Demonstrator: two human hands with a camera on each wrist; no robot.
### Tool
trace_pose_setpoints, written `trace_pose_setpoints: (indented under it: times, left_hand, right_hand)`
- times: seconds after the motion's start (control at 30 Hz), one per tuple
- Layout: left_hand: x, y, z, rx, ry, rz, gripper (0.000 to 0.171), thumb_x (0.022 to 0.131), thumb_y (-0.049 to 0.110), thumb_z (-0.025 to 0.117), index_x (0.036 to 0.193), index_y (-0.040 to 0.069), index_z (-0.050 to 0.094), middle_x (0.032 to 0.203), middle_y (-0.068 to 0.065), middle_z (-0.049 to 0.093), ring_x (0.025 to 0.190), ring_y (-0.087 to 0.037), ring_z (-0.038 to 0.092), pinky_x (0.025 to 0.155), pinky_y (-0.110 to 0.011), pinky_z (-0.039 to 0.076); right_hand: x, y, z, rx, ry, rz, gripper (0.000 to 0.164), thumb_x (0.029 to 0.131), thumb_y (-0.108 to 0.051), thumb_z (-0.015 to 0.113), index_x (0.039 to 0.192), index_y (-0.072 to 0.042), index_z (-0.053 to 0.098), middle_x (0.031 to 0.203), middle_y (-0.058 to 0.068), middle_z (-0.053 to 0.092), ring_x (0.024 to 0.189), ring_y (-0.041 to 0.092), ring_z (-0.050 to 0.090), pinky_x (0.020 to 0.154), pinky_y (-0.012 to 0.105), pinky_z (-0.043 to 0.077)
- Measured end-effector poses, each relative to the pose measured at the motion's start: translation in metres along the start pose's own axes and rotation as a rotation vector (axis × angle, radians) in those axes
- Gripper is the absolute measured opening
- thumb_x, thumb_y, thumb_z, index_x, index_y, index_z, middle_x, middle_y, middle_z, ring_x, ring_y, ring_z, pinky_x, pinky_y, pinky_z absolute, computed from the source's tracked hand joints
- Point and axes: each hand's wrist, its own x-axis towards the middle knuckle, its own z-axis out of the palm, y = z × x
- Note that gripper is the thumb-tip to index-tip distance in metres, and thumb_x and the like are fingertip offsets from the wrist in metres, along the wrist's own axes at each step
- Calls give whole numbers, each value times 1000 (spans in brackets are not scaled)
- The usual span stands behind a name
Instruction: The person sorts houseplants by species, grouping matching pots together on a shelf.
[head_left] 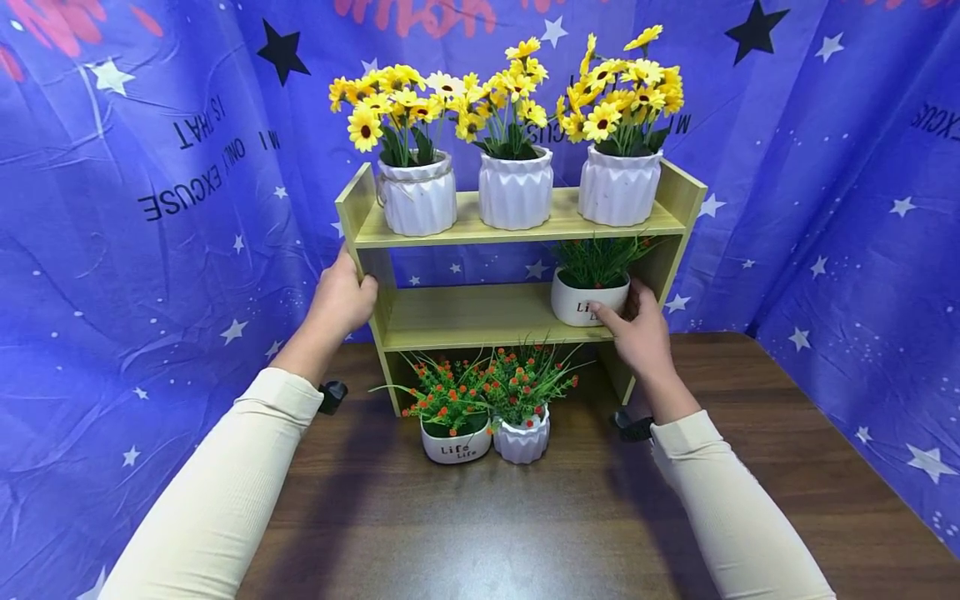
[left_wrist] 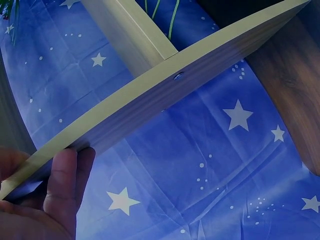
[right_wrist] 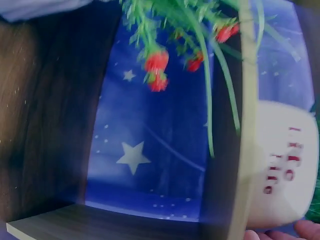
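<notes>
A light wooden two-tier shelf [head_left: 480, 317] stands at the back of a dark wooden table [head_left: 525, 533]. My left hand [head_left: 341, 296] grips its left side panel [left_wrist: 165, 90], thumb on the front edge and fingers [left_wrist: 65, 185] behind. On the right end of the middle board sits a white "Life" pot [head_left: 577, 304] of green grass. My right hand [head_left: 637, 333] holds this pot [right_wrist: 285, 165], fingers across its front and thumb at its right. In the right wrist view only fingertips [right_wrist: 280, 234] show below the pot.
Three white pots of yellow sunflowers [head_left: 417, 200] [head_left: 515, 190] [head_left: 618, 187] line the top board. Two small white pots with red-flowered greenery [head_left: 455, 442] [head_left: 522, 437] stand on the table under the shelf. A blue star-print cloth [head_left: 150, 250] surrounds the table.
</notes>
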Motion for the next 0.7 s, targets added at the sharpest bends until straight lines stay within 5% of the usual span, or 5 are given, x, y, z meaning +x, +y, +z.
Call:
trace_pose_setpoints:
  times: [0.17,0.37,0.47,0.7]
  left_hand:
    - [0,1,1,-4,-1,2,46,94,6,46,139,0,39,121,-32,59,114,-47,57,97,-58,43]
    - [0,2,0,0,-10,9,47,93,6,46,139,-1,38,120,-34,59,113,-48,57,96,-58,43]
    - [1,1,0,4,-7,5,48,93,7,46,140,-1,37,120,-34,59,113,-48,57,96,-58,43]
    - [1,1,0,6,-14,-10,51,93,7,45,143,1,36,120,-34,59,114,-49,56,96,-58,43]
  right_hand:
    - [-28,-3,-8,104,91,10,67,93,-19,71,146,5,38,148,23,43,137,31,42,110,44,36]
    - [-75,9,-5,127,181,-4,49,89,-13,74,130,5,54,127,16,61,117,25,56,91,20,43]
    - [-96,21,5,118,141,34,50,88,-14,76,129,4,54,128,15,61,117,25,56,88,19,45]
    - [-124,47,46,65,-104,135,65,85,-18,79,137,3,46,138,22,52,128,37,48,99,50,45]
